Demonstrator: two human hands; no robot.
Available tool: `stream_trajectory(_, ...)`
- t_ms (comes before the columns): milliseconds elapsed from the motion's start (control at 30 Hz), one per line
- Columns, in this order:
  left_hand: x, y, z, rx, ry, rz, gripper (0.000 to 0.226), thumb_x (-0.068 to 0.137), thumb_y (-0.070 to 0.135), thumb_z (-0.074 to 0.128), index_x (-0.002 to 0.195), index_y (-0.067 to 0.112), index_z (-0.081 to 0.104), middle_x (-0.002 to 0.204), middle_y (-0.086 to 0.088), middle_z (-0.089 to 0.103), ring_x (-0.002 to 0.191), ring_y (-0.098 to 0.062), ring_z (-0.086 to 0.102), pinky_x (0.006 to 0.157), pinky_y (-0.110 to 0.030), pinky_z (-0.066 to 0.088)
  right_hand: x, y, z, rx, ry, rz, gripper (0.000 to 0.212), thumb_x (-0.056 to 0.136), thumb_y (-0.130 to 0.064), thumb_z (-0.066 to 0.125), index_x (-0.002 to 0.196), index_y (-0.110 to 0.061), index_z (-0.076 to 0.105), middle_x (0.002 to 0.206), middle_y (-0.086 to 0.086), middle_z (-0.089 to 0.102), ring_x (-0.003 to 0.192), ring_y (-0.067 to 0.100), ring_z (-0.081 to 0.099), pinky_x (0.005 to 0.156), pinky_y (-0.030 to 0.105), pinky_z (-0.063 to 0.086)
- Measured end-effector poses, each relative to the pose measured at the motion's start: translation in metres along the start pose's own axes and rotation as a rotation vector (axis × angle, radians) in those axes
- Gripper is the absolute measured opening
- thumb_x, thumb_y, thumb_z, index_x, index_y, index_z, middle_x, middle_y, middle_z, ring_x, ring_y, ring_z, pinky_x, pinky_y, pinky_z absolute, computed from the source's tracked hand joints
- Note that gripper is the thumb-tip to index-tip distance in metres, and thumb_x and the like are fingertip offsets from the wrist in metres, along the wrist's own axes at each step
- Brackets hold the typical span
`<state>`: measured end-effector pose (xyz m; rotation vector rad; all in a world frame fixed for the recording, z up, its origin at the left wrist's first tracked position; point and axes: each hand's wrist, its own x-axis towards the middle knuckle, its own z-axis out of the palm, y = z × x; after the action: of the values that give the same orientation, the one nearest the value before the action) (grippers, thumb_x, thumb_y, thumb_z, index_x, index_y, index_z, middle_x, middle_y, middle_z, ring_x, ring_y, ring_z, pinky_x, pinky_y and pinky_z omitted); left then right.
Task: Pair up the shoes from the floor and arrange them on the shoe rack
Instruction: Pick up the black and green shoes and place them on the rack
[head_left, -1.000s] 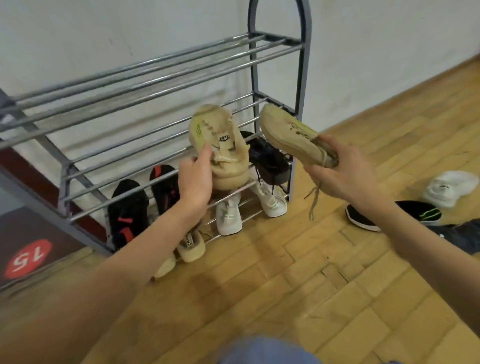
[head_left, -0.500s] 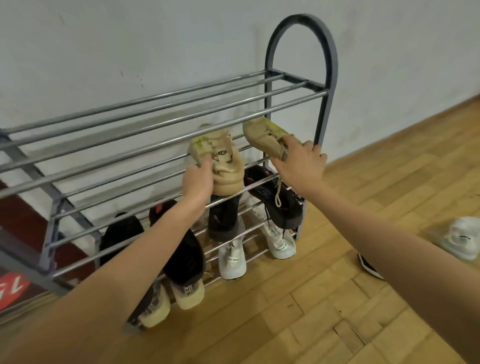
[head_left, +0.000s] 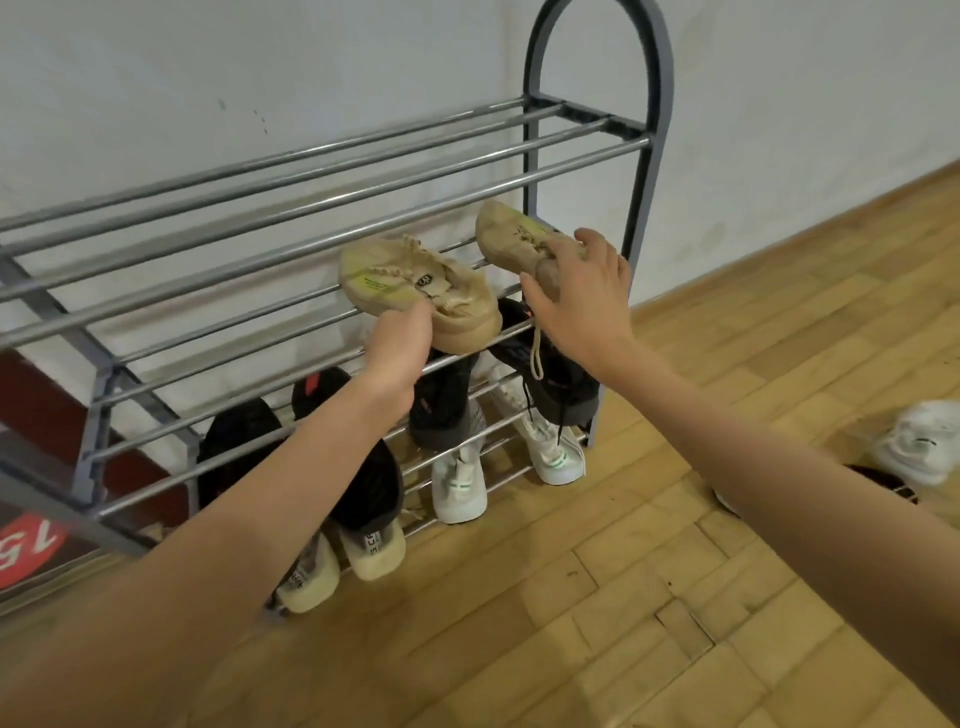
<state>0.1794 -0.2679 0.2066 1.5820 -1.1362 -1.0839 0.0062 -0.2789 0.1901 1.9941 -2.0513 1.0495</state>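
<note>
Two beige sneakers lie on the second tier of the grey metal shoe rack (head_left: 363, 176), toes toward the wall. My left hand (head_left: 400, 348) grips the side of the left beige sneaker (head_left: 415, 286). My right hand (head_left: 582, 296) rests over the heel of the right beige sneaker (head_left: 511, 234), fingers spread; a lace hangs down below it. Below them sit a black pair (head_left: 447, 405), a white pair (head_left: 457, 483) and a black pair with cream soles (head_left: 363, 478). On the floor at right lie a white shoe (head_left: 919, 441) and a black shoe (head_left: 883, 480).
The rack stands against a white wall (head_left: 260, 67), and its top tier holds nothing. A wooden floor (head_left: 623, 623) spreads in front. A red round marker with numbers (head_left: 26, 545) lies at the far left behind the rack.
Both hands carried the beige sneakers from in front of the rack up onto the second tier. My right hand's fingers have loosened over its sneaker.
</note>
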Motion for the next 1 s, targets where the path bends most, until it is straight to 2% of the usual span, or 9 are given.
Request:
stream_trajectory(100, -0.017, -0.015, 0.004, 0.239, 0.239, 0.271, 0.040, 0.085, 0.031, 0.052, 0.119, 0.011, 0.055, 0.123, -0.006, 0.054, 0.109, -0.020, 0.053, 0.089, -0.034, 0.046, -0.040, 0.018, -0.010, 0.060, 0.153, -0.147, 0.040, 0.092, -0.028, 0.053, 0.126, -0.008, 0.054, 0.133, 0.017, 0.047, 0.126, 0.032, 0.042, 0.106, 0.041, 0.032)
stream_trajectory(167, -0.037, -0.027, 0.013, 0.319, 0.251, 0.526, 0.031, 0.085, 0.026, 0.055, 0.113, 0.012, 0.054, 0.116, -0.004, 0.055, 0.102, -0.017, 0.056, 0.086, -0.032, 0.048, -0.073, 0.042, -0.014, 0.020, 0.190, -0.208, 0.035, 0.089, -0.018, 0.055, 0.121, -0.005, 0.055, 0.126, 0.017, 0.050, 0.119, 0.031, 0.047, 0.100, 0.038, 0.038)
stream_trajectory(267, -0.063, -0.047, 0.036, 0.335, -0.030, 0.580, 0.019, 0.092, 0.018, 0.053, 0.110, 0.015, 0.051, 0.096, 0.006, 0.057, 0.085, -0.006, 0.056, 0.077, -0.022, 0.045, -0.126, 0.095, -0.015, -0.035, 0.077, -0.149, 0.032, 0.086, -0.009, 0.058, 0.117, -0.003, 0.055, 0.123, 0.017, 0.050, 0.112, 0.031, 0.049, 0.092, 0.038, 0.045)
stream_trajectory(333, -0.072, -0.064, 0.056, 0.426, -0.263, 0.515, 0.015, 0.094, 0.018, 0.052, 0.108, 0.017, 0.052, 0.088, 0.011, 0.055, 0.080, -0.002, 0.054, 0.074, -0.021, 0.043, -0.159, 0.133, -0.019, -0.117, -0.140, -0.016, 0.037, 0.087, -0.010, 0.058, 0.123, -0.002, 0.051, 0.127, 0.017, 0.045, 0.117, 0.033, 0.046, 0.095, 0.041, 0.045)
stream_trajectory(467, -0.080, -0.097, 0.099, 0.729, -0.637, 0.438, 0.030, 0.091, 0.020, 0.055, 0.120, 0.013, 0.051, 0.107, -0.002, 0.058, 0.098, -0.017, 0.058, 0.083, -0.031, 0.047, -0.213, 0.204, -0.033, -0.237, -0.688, 0.349, 0.050, 0.091, -0.022, 0.058, 0.133, -0.004, 0.039, 0.134, 0.018, 0.037, 0.125, 0.037, 0.036, 0.103, 0.041, 0.035)
stream_trajectory(600, -0.088, -0.117, 0.143, 0.816, -0.761, 0.427, 0.032, 0.091, 0.015, 0.053, 0.123, 0.007, 0.051, 0.111, -0.006, 0.056, 0.103, -0.021, 0.057, 0.079, -0.026, 0.042, -0.256, 0.258, -0.047, -0.318, -0.856, 0.529, 0.045, 0.091, -0.026, 0.058, 0.125, -0.004, 0.039, 0.129, 0.019, 0.037, 0.123, 0.039, 0.038, 0.099, 0.044, 0.040)
stream_trajectory(767, -0.093, -0.141, 0.205, 0.883, -0.889, 0.392, 0.033, 0.092, 0.018, 0.053, 0.123, 0.009, 0.051, 0.112, -0.006, 0.058, 0.105, -0.023, 0.057, 0.086, -0.035, 0.048, -0.294, 0.310, -0.048, -0.303, -0.777, 0.708, 0.047, 0.093, -0.025, 0.055, 0.130, -0.004, 0.035, 0.130, 0.022, 0.036, 0.120, 0.043, 0.039, 0.098, 0.045, 0.039)
stream_trajectory(900, -0.104, -0.159, 0.250, 0.887, -0.956, 0.366, 0.031, 0.092, 0.017, 0.053, 0.122, 0.009, 0.051, 0.111, -0.006, 0.059, 0.105, -0.023, 0.057, 0.086, -0.035, 0.046, -0.302, 0.340, -0.038, -0.229, -0.618, 0.897, 0.072, 0.096, -0.039, 0.050, 0.147, -0.001, 0.017, 0.143, 0.029, 0.028, 0.132, 0.048, 0.029, 0.107, 0.048, 0.033)
stream_trajectory(1000, -0.109, -0.166, 0.279, 0.886, -1.018, 0.375, 0.031, 0.090, 0.014, 0.052, 0.121, 0.008, 0.051, 0.109, -0.007, 0.058, 0.103, -0.025, 0.057, 0.085, -0.035, 0.047, -0.293, 0.352, -0.030, -0.211, -0.540, 0.990, 0.093, 0.091, -0.057, 0.050, 0.152, -0.003, 0.004, 0.152, 0.033, 0.011, 0.140, 0.050, 0.018, 0.113, 0.051, 0.025)
